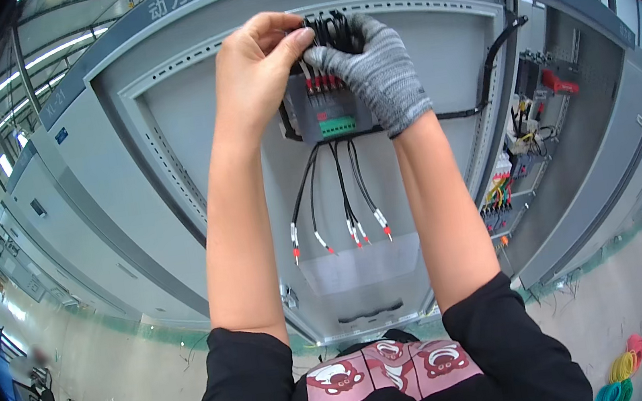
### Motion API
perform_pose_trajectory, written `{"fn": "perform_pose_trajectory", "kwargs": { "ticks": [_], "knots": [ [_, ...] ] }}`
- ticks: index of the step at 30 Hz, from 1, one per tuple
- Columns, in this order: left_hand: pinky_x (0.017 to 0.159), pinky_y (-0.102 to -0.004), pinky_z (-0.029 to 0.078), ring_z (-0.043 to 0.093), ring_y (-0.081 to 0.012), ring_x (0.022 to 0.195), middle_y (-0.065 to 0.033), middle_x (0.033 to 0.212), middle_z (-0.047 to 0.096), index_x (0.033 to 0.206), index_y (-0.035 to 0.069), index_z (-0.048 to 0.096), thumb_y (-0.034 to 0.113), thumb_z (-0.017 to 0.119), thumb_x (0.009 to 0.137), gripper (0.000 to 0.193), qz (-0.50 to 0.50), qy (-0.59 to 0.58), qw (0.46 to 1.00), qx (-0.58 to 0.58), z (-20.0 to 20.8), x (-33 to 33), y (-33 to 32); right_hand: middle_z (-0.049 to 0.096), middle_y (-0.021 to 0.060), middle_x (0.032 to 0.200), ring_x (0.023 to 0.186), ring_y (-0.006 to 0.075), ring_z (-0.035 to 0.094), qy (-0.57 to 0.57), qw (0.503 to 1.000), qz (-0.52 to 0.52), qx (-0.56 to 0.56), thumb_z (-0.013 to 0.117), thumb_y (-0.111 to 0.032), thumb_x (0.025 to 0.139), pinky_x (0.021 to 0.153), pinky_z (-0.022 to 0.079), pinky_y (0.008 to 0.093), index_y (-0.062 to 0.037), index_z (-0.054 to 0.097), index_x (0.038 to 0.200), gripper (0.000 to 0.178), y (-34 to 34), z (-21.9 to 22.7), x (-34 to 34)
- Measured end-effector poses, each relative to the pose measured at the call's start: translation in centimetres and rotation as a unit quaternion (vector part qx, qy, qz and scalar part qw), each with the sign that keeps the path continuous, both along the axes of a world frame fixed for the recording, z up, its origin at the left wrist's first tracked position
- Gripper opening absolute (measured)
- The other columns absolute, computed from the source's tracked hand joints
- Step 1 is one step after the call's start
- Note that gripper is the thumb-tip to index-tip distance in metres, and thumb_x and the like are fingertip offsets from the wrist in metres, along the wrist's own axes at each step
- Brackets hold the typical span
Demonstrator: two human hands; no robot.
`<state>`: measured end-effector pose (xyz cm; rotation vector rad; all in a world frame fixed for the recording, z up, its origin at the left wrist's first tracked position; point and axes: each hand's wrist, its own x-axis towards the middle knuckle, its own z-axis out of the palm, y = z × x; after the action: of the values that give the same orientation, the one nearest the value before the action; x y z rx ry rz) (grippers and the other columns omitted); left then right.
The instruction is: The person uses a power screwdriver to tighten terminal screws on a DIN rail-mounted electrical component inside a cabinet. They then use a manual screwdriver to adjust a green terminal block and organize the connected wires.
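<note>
Above a dark grey electrical device (337, 106) on the cabinet door, both my hands are at a bundle of black wires (330, 33). My bare left hand (258, 59) pinches one black wire between thumb and forefinger at the bundle's left side. My right hand (381, 71), in a grey knitted glove, is closed round the right side of the bundle. Red-sleeved wire ends (324, 84) line the top of the device. A green terminal strip (338, 126) sits along its lower edge. The fingertips of my right hand are partly hidden behind the wires.
Loose black wires (344, 189) with white and red ends hang below the device. A black sleeved cable (489, 69) runs right toward the open cabinet (542, 90), which holds wired components. Coils of coloured wire (623, 366) lie on the floor at the lower right.
</note>
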<state>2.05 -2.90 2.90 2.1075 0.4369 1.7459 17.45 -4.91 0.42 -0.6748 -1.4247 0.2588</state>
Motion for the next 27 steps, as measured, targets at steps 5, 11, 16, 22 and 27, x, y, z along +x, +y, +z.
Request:
{"fn": "perform_pose_trajectory", "kwargs": {
  "ticks": [5,11,16,22,27],
  "knots": [
    [0.082,-0.0279,0.054,0.069,-0.0153,0.092,-0.0122,0.1,0.073,0.12,0.0,0.062,0.016,0.077,0.086,0.04,0.028,-0.048,0.998,0.004,-1.7,-0.9,-1.3,0.071,0.008,0.104,0.095,0.0147,0.066,0.023,0.998,0.059,0.013,0.084,-0.016,0.079,0.084,0.055,0.0284,-0.0006,0.064,0.117,0.046,-1.5,-1.3,1.9],
    [0.087,-0.0276,0.05,0.064,-0.0134,0.095,-0.006,0.099,0.069,0.113,0.0,0.063,0.013,0.068,0.092,0.025,0.073,-0.071,0.995,-0.022,-12.0,-4.2,-1.9,0.07,0.0081,0.106,0.098,0.0139,0.065,0.12,0.993,0.004,-0.018,0.074,-0.011,0.088,0.089,0.054,0.0278,-0.0006,0.064,0.117,0.033,-4.9,-9.3,6.0],
    [0.083,-0.0259,0.05,0.063,-0.012,0.091,-0.0064,0.1,0.066,0.114,0.0,0.061,0.014,0.061,0.099,0.021,-0.008,-0.052,0.964,-0.263,-19.1,-3.7,-4.2,0.07,0.0034,0.095,0.086,0.0092,0.063,0.111,0.989,-0.01,-0.101,0.07,-0.008,0.091,0.08,0.053,0.0259,-0.0025,0.068,0.107,0.017,-8.1,-19.1,6.5],
    [0.078,-0.0292,0.046,0.054,-0.0128,0.083,-0.0051,0.092,0.058,0.11,0.001,0.057,0.024,0.053,0.103,0.024,0.014,-0.066,0.929,-0.365,-27.8,-7.5,-6.2,0.068,0.0126,0.085,0.074,0.0186,0.062,0.065,0.953,-0.083,-0.285,0.067,-0.016,0.092,0.072,0.052,0.0333,-0.0025,0.067,0.101,0.017,-15.3,-31.7,5.9],
    [0.071,-0.0265,0.048,0.06,-0.0127,0.078,-0.0062,0.086,0.063,0.101,0.0,0.06,0.013,0.057,0.099,0.014,-0.007,0.067,0.908,-0.414,-36.7,-4.8,-12.6,0.071,0.013,0.088,0.084,0.0228,0.07,0.122,0.908,-0.103,-0.387,0.066,-0.014,0.091,0.077,0.054,0.0345,-0.0029,0.068,0.101,0.015,-23.2,-36.4,3.7]
  ]
}}
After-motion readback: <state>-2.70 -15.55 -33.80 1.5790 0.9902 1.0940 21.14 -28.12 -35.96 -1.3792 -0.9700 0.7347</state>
